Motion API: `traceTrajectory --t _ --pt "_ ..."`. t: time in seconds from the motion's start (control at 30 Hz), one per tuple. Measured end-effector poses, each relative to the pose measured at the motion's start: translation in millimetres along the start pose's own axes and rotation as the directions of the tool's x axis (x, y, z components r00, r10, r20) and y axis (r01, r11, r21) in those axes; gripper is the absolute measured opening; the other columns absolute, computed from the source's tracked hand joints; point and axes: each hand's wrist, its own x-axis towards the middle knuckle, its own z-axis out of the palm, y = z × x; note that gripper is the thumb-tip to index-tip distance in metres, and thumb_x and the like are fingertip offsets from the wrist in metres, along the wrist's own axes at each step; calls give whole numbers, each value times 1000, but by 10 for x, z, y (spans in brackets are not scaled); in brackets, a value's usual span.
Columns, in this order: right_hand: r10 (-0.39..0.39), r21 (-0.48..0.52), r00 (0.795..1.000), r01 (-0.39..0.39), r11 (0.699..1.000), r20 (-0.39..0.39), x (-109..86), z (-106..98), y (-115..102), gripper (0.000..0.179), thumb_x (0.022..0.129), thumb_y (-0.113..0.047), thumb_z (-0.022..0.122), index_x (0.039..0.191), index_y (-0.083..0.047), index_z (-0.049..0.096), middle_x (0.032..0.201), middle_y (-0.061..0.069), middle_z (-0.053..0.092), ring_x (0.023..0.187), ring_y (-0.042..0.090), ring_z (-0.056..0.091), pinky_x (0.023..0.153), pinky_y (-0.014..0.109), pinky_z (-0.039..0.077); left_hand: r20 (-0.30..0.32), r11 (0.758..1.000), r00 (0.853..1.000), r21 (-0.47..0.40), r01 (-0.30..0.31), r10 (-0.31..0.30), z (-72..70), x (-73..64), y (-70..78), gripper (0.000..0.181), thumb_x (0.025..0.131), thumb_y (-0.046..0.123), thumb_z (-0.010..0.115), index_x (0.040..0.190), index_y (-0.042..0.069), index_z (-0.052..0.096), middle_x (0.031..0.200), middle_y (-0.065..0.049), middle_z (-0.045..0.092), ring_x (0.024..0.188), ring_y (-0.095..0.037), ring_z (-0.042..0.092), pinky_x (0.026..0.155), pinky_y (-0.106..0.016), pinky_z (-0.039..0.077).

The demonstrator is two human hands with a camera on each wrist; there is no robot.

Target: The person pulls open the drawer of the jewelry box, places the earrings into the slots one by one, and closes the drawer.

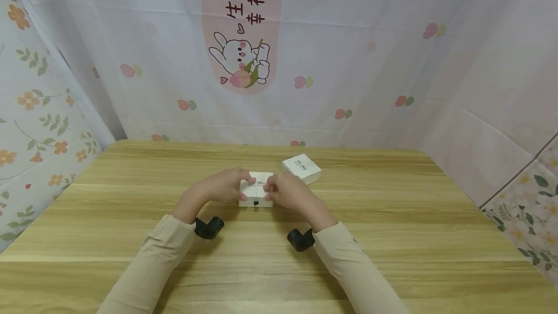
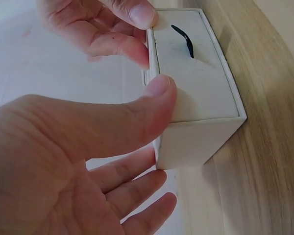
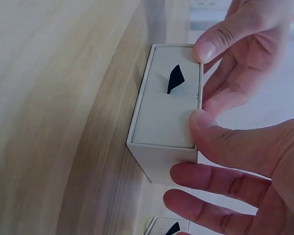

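Observation:
A small white drawer-style box [image 1: 258,190] with dark script on its lid rests on the table in front of me. Its front panel [image 3: 164,110] carries a black ribbon pull tab [image 2: 183,41]. From the left, my left hand [image 1: 222,186] holds the box, thumb at the upper front edge and a finger on top. My right hand [image 1: 291,192] grips the opposite side, its thumb likewise at that edge in the right wrist view. Behind the right hand lies a second white box [image 1: 303,167] with similar script, set at an angle.
The wooden table [image 1: 375,207] runs back to a hanging printed cloth [image 1: 331,62]. Patterned cloths [image 1: 39,110] also hang at the sides. Each wrist wears a black camera mount [image 1: 210,228], close above the tabletop.

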Motion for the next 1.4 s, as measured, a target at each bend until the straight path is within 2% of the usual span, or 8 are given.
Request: traceTrajectory --t 0.33,0.53,0.9,1.4 --pt "51 52 999 -51 997 9 81 -7 5 15 83 -19 70 96 -11 69 87 1 65 76 13 53 71 29 47 5 998 1000 -52 29 -29 -24 36 -61 43 87 6 63 128 -1 53 146 -27 30 137 -38 26 111 -51 25" --pt "81 82 997 -81 993 0 78 12 20 20 83 -19 70 101 -10 69 93 1 66 80 14 53 75 31 47 7 999 999 -32 35 -34 -28 34 -57 44 87 8 63 129 0 52 146 -27 29 137 -39 25 110 -52 25" --pt "61 75 998 -59 995 -29 64 29 14 21 83 -19 70 102 -10 71 92 2 66 77 14 53 70 29 46 0 999 1000 -21 24 -24 -24 32 -80 44 87 9 63 128 0 53 146 -28 29 135 -41 28 108 -52 29" --pt "28 47 998 -26 999 -54 44 31 27 22 83 -21 69 102 -10 70 84 1 65 72 13 51 68 30 42 -17 999 999 -31 37 -37 -17 22 -71 45 86 10 64 129 1 52 147 -26 28 136 -42 26 108 -54 27"
